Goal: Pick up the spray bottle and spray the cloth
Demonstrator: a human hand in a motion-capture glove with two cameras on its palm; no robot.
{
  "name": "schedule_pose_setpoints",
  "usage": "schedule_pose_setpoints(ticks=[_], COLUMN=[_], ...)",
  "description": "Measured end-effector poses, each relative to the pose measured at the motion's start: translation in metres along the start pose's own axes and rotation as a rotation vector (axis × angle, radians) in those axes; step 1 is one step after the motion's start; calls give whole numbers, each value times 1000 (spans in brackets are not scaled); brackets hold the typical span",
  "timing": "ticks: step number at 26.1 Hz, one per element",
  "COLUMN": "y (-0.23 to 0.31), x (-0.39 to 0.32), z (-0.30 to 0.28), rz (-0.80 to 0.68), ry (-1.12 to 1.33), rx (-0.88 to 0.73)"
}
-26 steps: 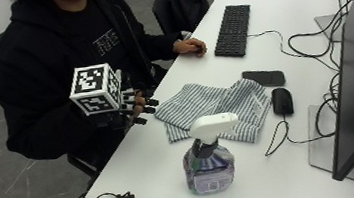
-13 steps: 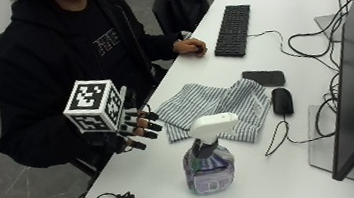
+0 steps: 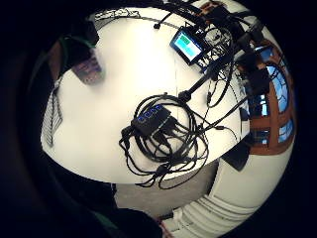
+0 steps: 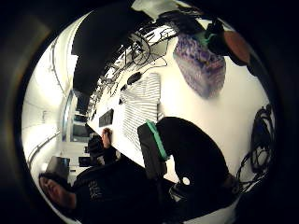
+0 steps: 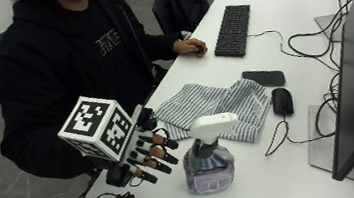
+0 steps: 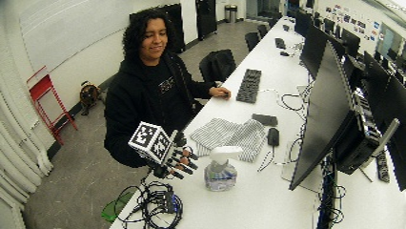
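The gloved right hand (image 5: 144, 155) hovers just beside the spray bottle (image 5: 207, 157), grip wide, fingers spread and holding nothing. The bottle stands upright on the white table (image 5: 286, 172), near its front edge. Behind it lies the striped cloth (image 5: 214, 105), spread flat, a mouse (image 5: 281, 100) alongside.
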State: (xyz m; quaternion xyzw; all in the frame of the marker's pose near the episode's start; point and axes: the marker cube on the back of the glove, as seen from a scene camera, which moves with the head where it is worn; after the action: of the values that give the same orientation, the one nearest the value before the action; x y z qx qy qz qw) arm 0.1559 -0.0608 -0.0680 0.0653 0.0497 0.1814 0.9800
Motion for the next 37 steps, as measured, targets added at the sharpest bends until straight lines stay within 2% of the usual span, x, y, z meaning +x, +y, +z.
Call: schedule_pose_setpoints(ticks=[8, 14, 24, 31, 37], y=[-53, -89, -122, -130, -151], x=[9, 0, -20, -23, -31], z=[-4, 3, 21, 33, 41], rz=[75, 58, 42, 79, 130], ry=[-194, -501, -821, -943, -953], rx=[64, 79, 166, 234, 342])
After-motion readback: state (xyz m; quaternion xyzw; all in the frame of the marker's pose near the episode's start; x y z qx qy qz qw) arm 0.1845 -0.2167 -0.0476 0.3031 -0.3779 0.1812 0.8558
